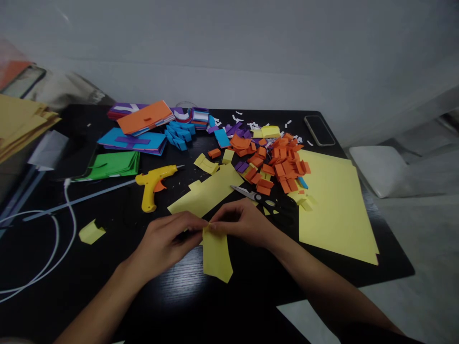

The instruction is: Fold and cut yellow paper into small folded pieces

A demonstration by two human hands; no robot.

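Both hands meet over the near middle of the black table, pinching the top end of a yellow paper piece (217,255) that hangs down towards me. My left hand (172,239) grips its upper left corner between thumb and fingers. My right hand (244,220) pinches the same end from the right; the fingertips hide what lies between them. Just beyond the hands lies a cut yellow paper strip (211,191). A pair of scissors (251,193) rests past my right hand, its handles partly in shadow.
A yellow glue gun (154,184) with a glue stick lies left. Folded orange paper pieces (283,165) are heaped beyond the scissors, beside yellow sheets (333,205). Coloured paper stacks (132,141) stand at back left, a phone (319,130) at back right. A white cable (73,210) loops at left.
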